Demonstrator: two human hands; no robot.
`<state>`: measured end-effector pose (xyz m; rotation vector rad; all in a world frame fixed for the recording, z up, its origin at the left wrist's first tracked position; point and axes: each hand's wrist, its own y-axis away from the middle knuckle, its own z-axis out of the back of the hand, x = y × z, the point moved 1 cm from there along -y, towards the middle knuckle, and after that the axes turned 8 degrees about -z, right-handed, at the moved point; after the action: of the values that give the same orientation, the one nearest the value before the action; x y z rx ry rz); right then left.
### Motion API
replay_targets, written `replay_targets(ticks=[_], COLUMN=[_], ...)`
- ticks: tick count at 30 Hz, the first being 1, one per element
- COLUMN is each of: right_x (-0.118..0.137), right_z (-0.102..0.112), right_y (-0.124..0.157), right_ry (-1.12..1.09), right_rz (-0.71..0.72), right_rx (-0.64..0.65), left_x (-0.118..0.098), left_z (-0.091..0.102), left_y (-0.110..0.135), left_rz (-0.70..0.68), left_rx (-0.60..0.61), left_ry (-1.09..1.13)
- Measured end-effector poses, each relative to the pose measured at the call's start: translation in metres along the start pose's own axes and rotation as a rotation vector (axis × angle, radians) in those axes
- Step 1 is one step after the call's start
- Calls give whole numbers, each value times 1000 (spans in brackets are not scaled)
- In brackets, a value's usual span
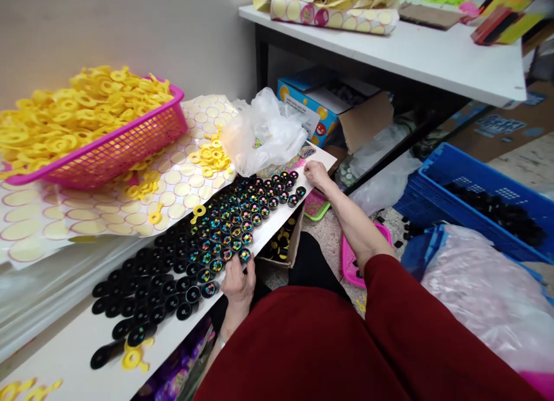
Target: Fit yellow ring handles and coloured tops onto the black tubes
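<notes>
Rows of small black tubes [203, 242] stand upright on a long white board; many at the right end hold coloured beads, while those at the left look dark inside. At the board's front edge my left hand [238, 285] has its fingers and thumb closed about a bead-filled black tube [244, 255]. My right hand [317, 175] is at the board's far right end, fingers curled together beside the loose coloured beads [285, 165]; what it pinches, if anything, is hidden. One yellow ring-ended piece [198, 213] lies on top of the tubes.
A pink basket [182, 115] heaped with yellow ring pieces stands at the left on a dotted sheet. A crumpled clear bag [266, 132] sits behind the tubes. A white table [433, 55], a blue crate [489, 187] with black parts and a pink tray [352, 262] are rightward.
</notes>
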<state>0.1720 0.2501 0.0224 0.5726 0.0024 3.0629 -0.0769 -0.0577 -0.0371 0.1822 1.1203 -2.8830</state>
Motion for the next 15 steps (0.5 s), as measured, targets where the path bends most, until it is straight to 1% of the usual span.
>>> replay_targets(ticks=[2, 3, 4, 5, 6, 8, 10, 11, 12, 13, 14, 15], right_x=[11, 20, 31, 44, 59, 91, 121, 133, 143, 151, 157, 161], right_z=[9, 13, 16, 17, 17, 13, 7, 6, 6, 7, 11, 16], right_y=[7, 11, 16, 22, 29, 39, 41, 36, 26, 12, -6, -28], right_ry=[-30, -72, -126, -184, -234, -270, -242, -243, -269, -322, -408, -504], right_rz=[25, 81, 170, 282, 405, 624, 767, 802, 808, 794, 755, 691], right_rx=[-65, -99, -115, -103, -56, 115, 295, 355, 379, 368, 318, 218], left_x=[-1, -1, -1, -1, -1, -1, -1, -1, -1, -1, -1, -1], left_z=[0, -1, -1, -1, -2, -2, -2, -2, -2, -2, -1, -1], left_y=[0, 0, 0, 0, 0, -1, 0, 0, 1, 1, 2, 2], left_rz=[-6, -11, -16, -22, -29, -44, -58, -54, -41, -23, -8, 1], left_rx=[-8, -13, -19, -33, -55, -94, -116, -108, -86, -60, -37, -26], left_ry=[-4, -8, -16, -24, -33, -45, -44, -39, -33, -24, -14, -6])
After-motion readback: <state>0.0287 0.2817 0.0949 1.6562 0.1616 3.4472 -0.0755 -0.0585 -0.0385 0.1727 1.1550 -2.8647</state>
